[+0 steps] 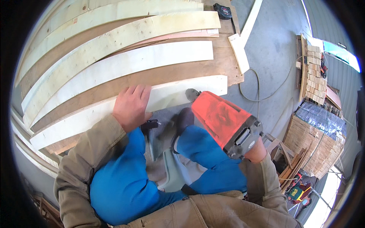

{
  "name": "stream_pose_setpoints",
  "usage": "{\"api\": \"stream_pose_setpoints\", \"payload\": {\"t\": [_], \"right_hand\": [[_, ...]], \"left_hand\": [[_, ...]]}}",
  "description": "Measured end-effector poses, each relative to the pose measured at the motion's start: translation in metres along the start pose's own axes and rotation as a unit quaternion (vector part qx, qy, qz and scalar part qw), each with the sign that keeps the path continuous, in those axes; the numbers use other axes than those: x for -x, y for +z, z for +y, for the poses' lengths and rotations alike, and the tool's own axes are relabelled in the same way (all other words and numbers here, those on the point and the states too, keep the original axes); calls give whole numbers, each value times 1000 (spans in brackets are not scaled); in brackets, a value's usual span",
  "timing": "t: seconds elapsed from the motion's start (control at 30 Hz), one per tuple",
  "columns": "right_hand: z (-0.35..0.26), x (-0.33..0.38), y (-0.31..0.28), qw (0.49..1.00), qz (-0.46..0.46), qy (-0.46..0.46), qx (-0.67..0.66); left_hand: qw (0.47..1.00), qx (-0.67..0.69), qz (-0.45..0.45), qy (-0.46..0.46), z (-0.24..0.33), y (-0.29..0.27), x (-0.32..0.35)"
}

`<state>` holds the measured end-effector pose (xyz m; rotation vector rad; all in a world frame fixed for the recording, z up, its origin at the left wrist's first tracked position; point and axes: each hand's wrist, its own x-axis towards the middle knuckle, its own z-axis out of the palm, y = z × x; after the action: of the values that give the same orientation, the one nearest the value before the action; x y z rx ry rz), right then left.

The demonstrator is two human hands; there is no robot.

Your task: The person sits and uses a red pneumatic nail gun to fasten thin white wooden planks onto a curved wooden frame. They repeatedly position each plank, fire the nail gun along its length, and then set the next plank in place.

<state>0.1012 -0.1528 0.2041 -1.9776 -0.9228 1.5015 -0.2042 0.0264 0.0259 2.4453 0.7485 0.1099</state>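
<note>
My left hand (132,104) grips the near white wooden board (171,92), its fingers lying over the top and its thumb by the near edge. My right hand (256,150) is closed around an orange-red nail gun (220,117) with a black end cap; the tool's body hides most of the fingers. The nail gun's dark nose rests at or just above the same board, near its right end. Whether it touches cannot be told. Several more pale boards (129,59) lie side by side on a brown wooden tabletop (228,57) beyond my hands.
A black tape measure (222,11) lies at the table's far right. A white wooden piece (239,53) overhangs the right edge. A hose (259,87) curls across the floor. Stacked timber (311,133) stands at right, with another person (299,193) beyond it.
</note>
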Motion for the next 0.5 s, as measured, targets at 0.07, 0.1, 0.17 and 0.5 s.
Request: {"api": "stream_pose_setpoints", "payload": {"t": [0.07, 0.1, 0.17, 0.5], "right_hand": [[0, -3, 1, 991, -13, -65, 112], [1, -4, 4, 987, -16, -94, 130], [2, -5, 9, 970, 0, -135, 202], [4, -20, 39, 963, 6, -174, 204]], "left_hand": [[1000, 1, 7, 2, -1, 1, 0], [1000, -1, 12, 0, -1, 2, 0], [1000, -4, 25, -2, 0, 2, 2], [1000, 5, 23, -7, -3, 5, 3]]}}
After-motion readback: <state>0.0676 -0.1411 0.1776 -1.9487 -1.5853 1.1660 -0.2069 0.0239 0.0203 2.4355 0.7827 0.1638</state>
